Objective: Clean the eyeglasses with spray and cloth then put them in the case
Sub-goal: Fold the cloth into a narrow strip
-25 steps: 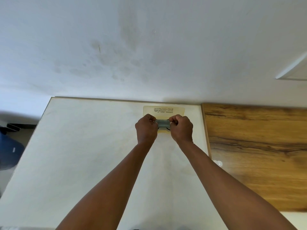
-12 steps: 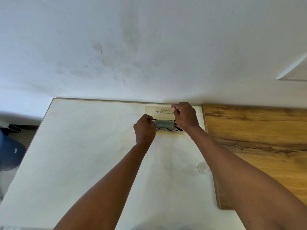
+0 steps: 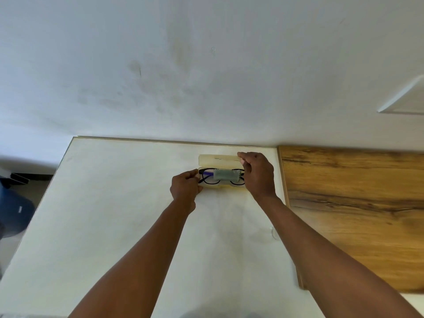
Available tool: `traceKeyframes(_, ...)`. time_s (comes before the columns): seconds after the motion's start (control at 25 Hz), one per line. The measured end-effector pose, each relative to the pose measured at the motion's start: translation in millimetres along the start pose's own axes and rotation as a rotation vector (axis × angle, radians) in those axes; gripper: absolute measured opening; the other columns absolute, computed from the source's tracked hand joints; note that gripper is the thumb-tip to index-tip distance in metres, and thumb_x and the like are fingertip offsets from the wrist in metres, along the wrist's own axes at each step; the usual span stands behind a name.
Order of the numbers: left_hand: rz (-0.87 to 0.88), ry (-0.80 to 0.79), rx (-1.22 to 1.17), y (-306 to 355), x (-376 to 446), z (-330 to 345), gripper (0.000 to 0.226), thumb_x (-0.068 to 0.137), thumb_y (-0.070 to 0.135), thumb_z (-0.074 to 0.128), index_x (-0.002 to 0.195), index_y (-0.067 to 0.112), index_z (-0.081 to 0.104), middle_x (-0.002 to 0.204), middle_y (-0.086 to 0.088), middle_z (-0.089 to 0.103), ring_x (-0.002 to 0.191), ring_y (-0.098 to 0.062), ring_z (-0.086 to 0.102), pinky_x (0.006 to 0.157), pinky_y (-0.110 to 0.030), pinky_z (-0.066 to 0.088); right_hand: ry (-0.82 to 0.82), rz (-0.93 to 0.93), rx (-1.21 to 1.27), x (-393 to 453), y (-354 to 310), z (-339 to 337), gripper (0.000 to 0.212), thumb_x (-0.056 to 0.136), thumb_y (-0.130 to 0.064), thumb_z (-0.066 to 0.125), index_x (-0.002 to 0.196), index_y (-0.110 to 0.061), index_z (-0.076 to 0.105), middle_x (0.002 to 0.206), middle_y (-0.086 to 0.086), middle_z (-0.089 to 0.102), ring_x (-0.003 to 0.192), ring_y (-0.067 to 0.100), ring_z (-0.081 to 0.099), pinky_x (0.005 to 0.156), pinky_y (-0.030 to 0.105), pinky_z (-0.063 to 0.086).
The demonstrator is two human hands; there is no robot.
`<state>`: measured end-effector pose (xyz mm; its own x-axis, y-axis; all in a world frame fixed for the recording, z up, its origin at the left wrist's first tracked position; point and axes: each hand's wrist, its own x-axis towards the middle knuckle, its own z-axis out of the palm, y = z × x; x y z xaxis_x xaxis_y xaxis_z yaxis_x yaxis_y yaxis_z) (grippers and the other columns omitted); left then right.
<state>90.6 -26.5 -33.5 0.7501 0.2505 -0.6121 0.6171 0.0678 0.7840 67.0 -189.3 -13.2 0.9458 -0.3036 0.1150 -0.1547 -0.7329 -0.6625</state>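
A pale yellow case [image 3: 219,159] lies open on the white table [image 3: 114,203], near its far edge and close to the wall [image 3: 206,65], with its long axis running left to right, parallel to that edge. The lid stands up at the back, its hinge line along the far side of the tray. Inside the tray lie the black-framed eyeglasses [image 3: 207,179], folded, their long axis matching the case's, lenses side by side left and right. A folded grey-green cloth [image 3: 226,175] rests on top of them, over the middle and right part of the frame, also lying lengthwise. The left hand [image 3: 185,188] is closed around the left end of the case, thumb and fingers pinching its rim. The right hand [image 3: 258,173] pinches the right top corner of the lid between thumb and forefinger, the rest of the hand covering the case's right end. A wood-grain board [image 3: 355,214] adjoins the table on the right.
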Motion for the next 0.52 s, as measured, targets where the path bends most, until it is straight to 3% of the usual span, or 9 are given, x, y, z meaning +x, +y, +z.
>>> traceKeyframes(0.16, -0.035, -0.031, -0.056, 1.1, -0.9, -2.1, 0.019, 0.086, 0.002, 0.060, 0.103, 0.005, 0.067, 0.100, -0.011, 0.064, 0.088, -0.022, 0.060, 0.068, -0.027, 0.054, 0.017, -0.065, 0.012, -23.5, 4.9, 2.5, 0.031, 0.090, 0.003, 0.047, 0.118, -0.004, 0.060, 0.131, 0.020, 0.053, 0.126, 0.031, 0.045, 0.104, 0.035, 0.036)
traceKeyframes(0.36, -0.057, -0.051, -0.072, 3.9, 1.4, -3.0, 0.023, 0.086, -0.004, 0.056, 0.104, 0.003, 0.067, 0.100, -0.014, 0.064, 0.080, -0.022, 0.060, 0.073, -0.029, 0.055, -0.051, -0.194, -0.112, -47.1, 16.6, 8.7, 0.025, 0.087, 0.009, 0.048, 0.108, 0.003, 0.062, 0.130, 0.021, 0.054, 0.121, 0.042, 0.046, 0.096, 0.047, 0.045)
traceKeyframes(0.52, -0.065, -0.065, -0.087, 4.8, 0.7, -2.7, 0.024, 0.087, -0.007, 0.050, 0.101, 0.003, 0.066, 0.098, -0.014, 0.064, 0.074, -0.019, 0.059, 0.072, -0.028, 0.055, -0.031, -0.231, -0.145, -50.9, 18.4, 15.0, 0.033, 0.082, 0.014, 0.054, 0.114, 0.008, 0.057, 0.121, 0.023, 0.060, 0.115, 0.048, 0.050, 0.089, 0.054, 0.050)
